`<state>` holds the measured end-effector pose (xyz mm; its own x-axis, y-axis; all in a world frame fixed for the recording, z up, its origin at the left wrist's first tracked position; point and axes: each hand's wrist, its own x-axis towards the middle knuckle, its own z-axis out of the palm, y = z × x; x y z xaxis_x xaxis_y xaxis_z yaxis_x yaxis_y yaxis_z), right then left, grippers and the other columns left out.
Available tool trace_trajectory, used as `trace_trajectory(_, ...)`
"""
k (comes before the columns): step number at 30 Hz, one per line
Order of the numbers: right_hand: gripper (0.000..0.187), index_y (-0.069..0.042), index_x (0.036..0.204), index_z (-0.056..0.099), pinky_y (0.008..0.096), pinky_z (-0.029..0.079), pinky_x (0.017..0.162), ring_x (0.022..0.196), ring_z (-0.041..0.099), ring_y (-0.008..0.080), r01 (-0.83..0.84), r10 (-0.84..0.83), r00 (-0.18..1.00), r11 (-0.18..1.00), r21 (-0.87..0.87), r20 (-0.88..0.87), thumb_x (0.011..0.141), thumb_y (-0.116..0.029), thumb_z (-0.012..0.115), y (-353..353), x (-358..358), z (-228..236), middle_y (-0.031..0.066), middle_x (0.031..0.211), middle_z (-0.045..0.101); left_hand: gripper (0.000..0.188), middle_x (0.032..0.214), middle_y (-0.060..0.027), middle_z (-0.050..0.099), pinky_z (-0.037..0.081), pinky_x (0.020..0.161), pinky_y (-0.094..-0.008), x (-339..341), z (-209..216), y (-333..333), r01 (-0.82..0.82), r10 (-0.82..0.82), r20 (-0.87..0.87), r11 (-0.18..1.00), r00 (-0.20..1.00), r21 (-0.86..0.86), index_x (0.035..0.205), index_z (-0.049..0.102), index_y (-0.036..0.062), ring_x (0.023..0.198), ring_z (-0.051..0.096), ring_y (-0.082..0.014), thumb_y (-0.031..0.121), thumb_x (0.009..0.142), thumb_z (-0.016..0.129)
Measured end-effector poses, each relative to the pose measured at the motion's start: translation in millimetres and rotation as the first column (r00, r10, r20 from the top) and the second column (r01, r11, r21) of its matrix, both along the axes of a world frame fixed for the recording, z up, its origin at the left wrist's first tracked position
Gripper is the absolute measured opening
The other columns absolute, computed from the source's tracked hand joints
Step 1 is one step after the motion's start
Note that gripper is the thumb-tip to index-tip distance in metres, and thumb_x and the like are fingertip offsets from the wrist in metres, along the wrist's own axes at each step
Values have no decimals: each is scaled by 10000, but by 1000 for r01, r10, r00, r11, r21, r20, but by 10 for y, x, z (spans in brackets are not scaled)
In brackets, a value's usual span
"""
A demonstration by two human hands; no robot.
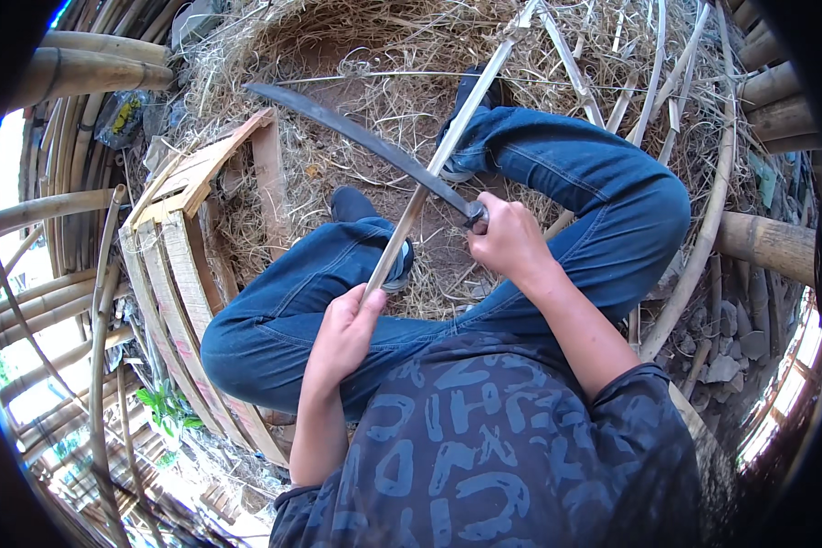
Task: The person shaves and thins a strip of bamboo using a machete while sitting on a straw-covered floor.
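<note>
My left hand (345,331) is closed round the lower end of a long pale bamboo strip (470,108), which slants up and to the right between my knees. In my right hand (513,234) is the handle of a long, curved, dark machete (347,130). Its blade points to the upper left and crosses over the strip near the handle end. Whether the edge bites into the strip or only rests against it, I cannot tell. My fingers hide most of the handle.
A slatted wooden crate (178,260) stands at my left knee. Thin shavings (374,36) cover the ground ahead. More split bamboo strips (571,64) lie at the upper right. Bamboo poles (765,245) and stone rubble (726,365) are on the right, with a bamboo fence (50,310) on the left.
</note>
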<state>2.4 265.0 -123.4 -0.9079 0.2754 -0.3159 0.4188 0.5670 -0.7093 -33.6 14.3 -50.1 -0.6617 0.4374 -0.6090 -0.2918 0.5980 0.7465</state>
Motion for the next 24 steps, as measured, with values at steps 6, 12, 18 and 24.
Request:
trace_trajectory(6,163,15,840,636,510,557,732,743,674,444,-186,188,982,981,58,-25,746,-118,623,-89,29,81,276,723,657,353,609,43,419,303,488,-249,-16,70,-15,-113,116,84,993,990,-36,794,523,29,551,363,-39,253,1057,448)
trace_trajectory(12,208,16,913,669,519,549,754,774,671,450,-2,1,998,1000,15,69,767,-120,608,73,-26,39,290,769,664,327,619,71,402,281,472,-226,6,-49,23,-53,53,0,998,999,-46,812,513,64,534,338,-29,271,1058,451)
trace_trajectory(18,187,28,880,649,526,546,755,787,667,462,-124,123,992,990,67,17,763,-116,624,19,-77,67,299,806,667,337,616,51,408,309,491,-252,-35,54,51,-73,74,36,997,997,-31,802,516,36,560,359,-43,254,1052,460)
trace_trajectory(24,161,9,859,632,526,533,774,811,664,458,6,-8,998,999,31,64,753,-113,626,0,-72,30,271,792,672,343,618,36,410,328,507,-274,-23,-11,51,-75,80,56,994,995,-78,796,513,12,587,371,-54,247,1044,477)
